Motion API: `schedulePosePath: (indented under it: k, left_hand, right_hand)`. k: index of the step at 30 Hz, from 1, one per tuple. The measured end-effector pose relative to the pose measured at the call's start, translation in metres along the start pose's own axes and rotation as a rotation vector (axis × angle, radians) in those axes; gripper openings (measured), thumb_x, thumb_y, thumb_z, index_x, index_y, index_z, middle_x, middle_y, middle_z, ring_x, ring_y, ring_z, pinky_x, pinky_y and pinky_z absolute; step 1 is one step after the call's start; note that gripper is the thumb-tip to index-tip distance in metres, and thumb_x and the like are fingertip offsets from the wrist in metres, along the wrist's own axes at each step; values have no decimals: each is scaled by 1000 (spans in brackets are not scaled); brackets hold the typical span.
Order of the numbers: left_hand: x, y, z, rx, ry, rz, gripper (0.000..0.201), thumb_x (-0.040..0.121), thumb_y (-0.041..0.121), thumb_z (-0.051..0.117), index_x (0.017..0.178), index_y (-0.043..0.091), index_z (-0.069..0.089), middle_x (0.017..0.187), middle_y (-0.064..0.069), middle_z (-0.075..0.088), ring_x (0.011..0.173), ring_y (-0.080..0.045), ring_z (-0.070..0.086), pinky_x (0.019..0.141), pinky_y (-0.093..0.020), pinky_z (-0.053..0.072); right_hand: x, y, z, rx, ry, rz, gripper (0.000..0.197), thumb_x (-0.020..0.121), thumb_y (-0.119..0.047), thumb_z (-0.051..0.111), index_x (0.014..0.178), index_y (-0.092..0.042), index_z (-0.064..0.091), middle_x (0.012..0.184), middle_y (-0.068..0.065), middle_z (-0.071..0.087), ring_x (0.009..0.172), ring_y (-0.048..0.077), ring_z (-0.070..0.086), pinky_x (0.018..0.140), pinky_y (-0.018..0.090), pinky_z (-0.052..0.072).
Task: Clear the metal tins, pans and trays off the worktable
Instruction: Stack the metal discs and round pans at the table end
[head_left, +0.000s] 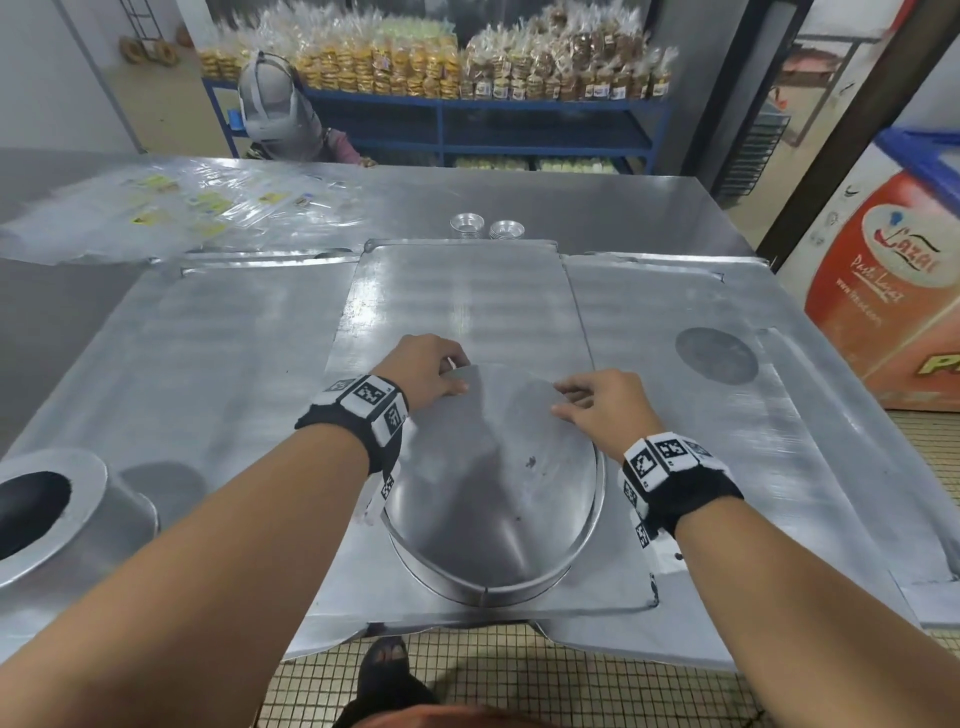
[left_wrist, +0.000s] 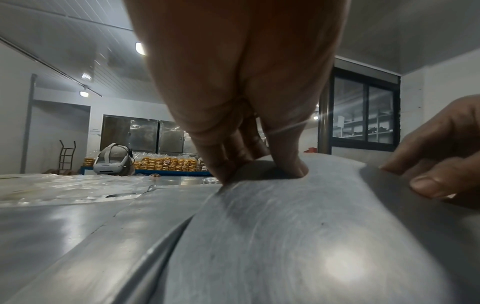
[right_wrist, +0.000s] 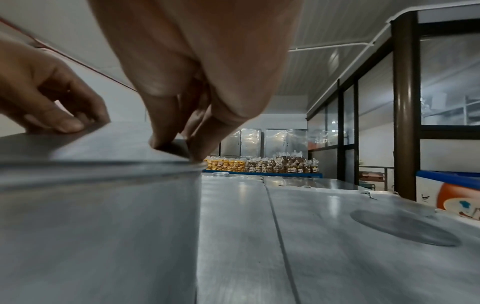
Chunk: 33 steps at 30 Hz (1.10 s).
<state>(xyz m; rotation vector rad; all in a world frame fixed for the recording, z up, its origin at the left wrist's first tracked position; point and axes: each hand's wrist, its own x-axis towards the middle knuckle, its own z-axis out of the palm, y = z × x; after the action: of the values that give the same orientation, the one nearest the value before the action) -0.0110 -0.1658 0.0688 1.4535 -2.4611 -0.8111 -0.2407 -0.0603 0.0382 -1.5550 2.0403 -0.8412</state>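
A big round metal pan (head_left: 493, 493) lies bottom up on the middle flat tray (head_left: 467, 291), its far edge raised. My left hand (head_left: 460, 373) pinches the far left rim, thumb on top and fingers curled under; the left wrist view shows this grip on the pan (left_wrist: 311, 236). My right hand (head_left: 563, 399) pinches the far right rim in the same way, as the right wrist view shows on the pan (right_wrist: 103, 205). Two stacks of small tins (head_left: 485, 227) stand beyond the tray. A round tin with a dark hole (head_left: 47, 509) sits at the near left.
Flat trays lie left (head_left: 208, 338) and right (head_left: 649, 322) of the middle one; a dark round disc (head_left: 717, 356) lies on the right tray. Plastic bags (head_left: 182, 202) cover the far left. A person with a headset (head_left: 280, 109) sits across the table. A freezer (head_left: 883, 291) stands at the right.
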Motion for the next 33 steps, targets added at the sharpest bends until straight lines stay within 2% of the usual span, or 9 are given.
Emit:
schedulePosePath:
  k: [3,8,11,16,20,23,26,30,33]
  left_hand:
    - [0,2,4,0,6,-10,25,87,19,77,112,17,73,99,-6,70,88,-18,61,75,-22,43]
    - [4,16,3,216,-87,9,29,91,17,71,119,9,73,106,-8,71,104,-25,63,85,-25,47]
    - [4,27,3,365,-143,9,18,92,10,66,106,2,73,73,-2,51,90,-29,60,71,-26,42]
    - [-4,21,21,516,-240,14,20,92,1,56,106,6,69,97,-12,65,71,-22,56,63,-25,47]
    - [-6,15,27,517,-244,-17,7,88,4,64,84,7,59,70,-3,48,54,-12,47,45,-20,37]
    - [-6,13,17,431,-197,-57,24,81,-3,65,103,6,70,92,-11,64,75,-24,67,65,-32,59]
    - [-7,8,8,335,-96,-84,34,80,-1,65,110,11,71,110,-10,65,95,-28,68,86,-39,60]
    - [-19,-2,1,374,-105,-238,28,84,7,68,111,10,62,110,-10,61,95,-26,65,78,-33,57]
    - [-34,-12,5,391,-205,-380,21,88,12,67,105,0,68,82,-9,65,79,-26,64,66,-29,52]
  right_hand:
    - [1,1,2,-103,-5,-11,33,79,-16,81,112,-12,76,98,6,76,90,15,71,95,27,53]
    - [2,-5,5,-244,-31,-22,34,82,-14,76,115,-14,74,102,7,76,100,21,69,97,33,52]
    - [1,-9,7,-303,-54,-33,36,80,-11,76,115,-19,74,103,7,75,101,23,69,96,34,52]
    - [-3,-9,3,-276,-32,-35,38,74,0,71,105,-20,78,94,6,76,93,25,70,87,38,57]
    - [-1,-3,6,-291,-16,-50,42,69,4,64,94,-25,79,83,2,76,84,23,70,76,35,59]
    - [0,5,9,-349,21,-52,33,72,-4,68,93,-27,79,81,0,75,82,22,70,71,33,59]
    - [-1,14,10,-384,7,3,25,73,-8,69,89,-24,78,82,4,74,81,25,71,71,34,60]
    - [-9,22,6,-359,-60,113,35,77,-4,59,103,-21,76,97,12,73,92,32,69,81,34,58]
    - [-21,21,1,-239,-91,194,31,77,-5,57,102,-15,73,100,13,71,87,35,70,76,42,61]
